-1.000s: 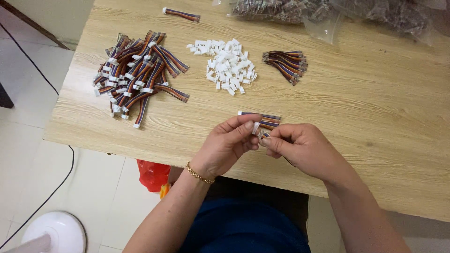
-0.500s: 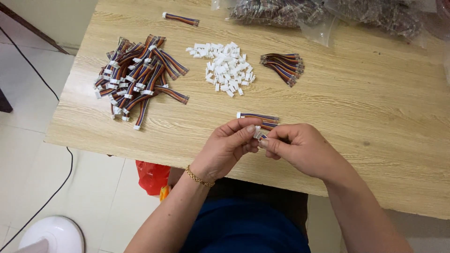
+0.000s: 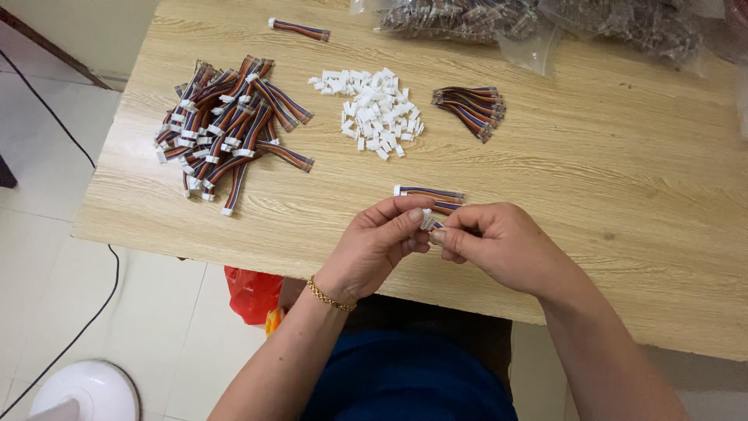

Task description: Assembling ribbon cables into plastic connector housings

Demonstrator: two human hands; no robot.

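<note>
Little is changing since the earlier frames: both hands are staying over the near part of the desk [image 3: 623, 234], fingertips still meeting, with only a slight turn of the fingers. The left hand [image 3: 382, 238] and the right hand [image 3: 495, 245] are pressing together on a small white plastic connector [image 3: 427, 221], both pinching it between thumb and fingers, while its short ribbon of multicoloured wires [image 3: 446, 206] is trailing away from the fingertips. Just beyond them a finished cable [image 3: 428, 192], flat and striped with a white plug at its left end, is lying on the pale wood-grain top. Farther back, a loose heap of finished cables [image 3: 230, 129] is spreading at the left, a pile of small white housings [image 3: 378, 113] is sitting in the middle, and a tight bundle of bare wire ribbons [image 3: 471, 105] is resting to its right. Clear plastic bags [image 3: 530, 19] of more parts are lining the far edge. Bare wood is lying open to the right of the hands, while the near edge is running close under both wrists.
</note>
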